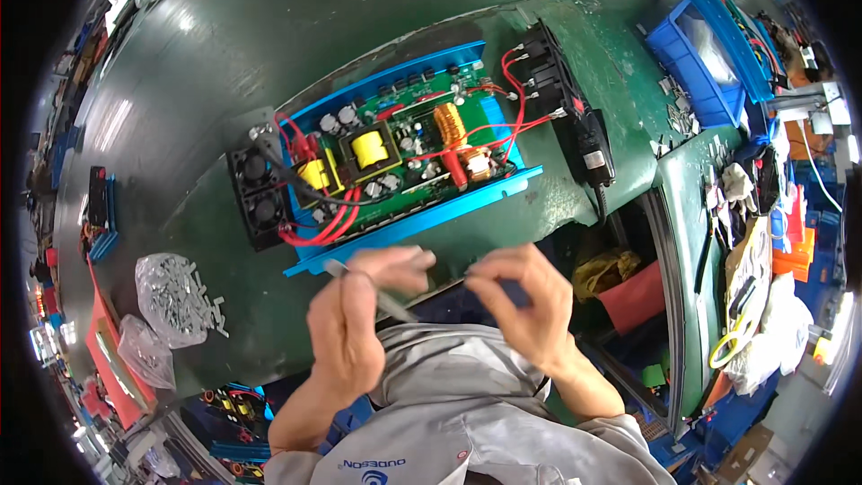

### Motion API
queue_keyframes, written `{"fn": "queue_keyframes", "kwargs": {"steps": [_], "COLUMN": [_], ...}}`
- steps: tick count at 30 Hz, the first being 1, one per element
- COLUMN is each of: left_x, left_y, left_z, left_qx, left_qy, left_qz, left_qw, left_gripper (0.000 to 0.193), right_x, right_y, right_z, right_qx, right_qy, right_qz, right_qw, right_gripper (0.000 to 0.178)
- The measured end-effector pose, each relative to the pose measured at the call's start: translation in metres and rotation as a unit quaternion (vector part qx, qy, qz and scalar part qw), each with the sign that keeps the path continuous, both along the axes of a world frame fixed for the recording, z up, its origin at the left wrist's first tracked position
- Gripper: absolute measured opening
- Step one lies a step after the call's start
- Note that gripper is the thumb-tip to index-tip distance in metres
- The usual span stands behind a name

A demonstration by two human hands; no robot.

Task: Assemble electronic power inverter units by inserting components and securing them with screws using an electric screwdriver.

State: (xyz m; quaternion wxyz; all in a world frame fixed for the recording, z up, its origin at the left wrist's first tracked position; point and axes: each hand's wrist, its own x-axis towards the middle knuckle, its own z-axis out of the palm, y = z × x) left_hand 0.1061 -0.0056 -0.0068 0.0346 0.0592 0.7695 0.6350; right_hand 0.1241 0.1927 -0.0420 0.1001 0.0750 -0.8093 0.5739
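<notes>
Although the circuit board is wired, the black panel seems not yet fastened. A thin pointed item is held by left fingers; right fingers are pinched, contents unclear.

Before you stretches a glossy dark-green worktop, partly covered by a green mat; a grey metal frame edges an opening at your right, and a white light glows farther right.
</notes>
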Motion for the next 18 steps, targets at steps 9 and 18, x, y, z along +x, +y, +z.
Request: {"fn": "queue_keyframes", "kwargs": {"steps": [9,18], "left_x": [-0.021,-0.031], "left_y": [-0.030,-0.008], "left_z": [0.016,0.014], "left_qx": [0.090,0.148], "left_qy": [-0.093,-0.115], "left_qz": [0.019,0.001], "left_qw": [0.991,0.982], "left_gripper": [0.049,0.020], "right_x": [-0.008,-0.014], "right_y": [-0.005,-0.005], "right_z": [0.008,0.012], "right_qx": [-0.165,-0.168], "right_qy": [-0.168,-0.168], "right_qz": [0.006,0.004], "right_qw": [0.972,0.971], "right_gripper": [0.018,0.018]}}
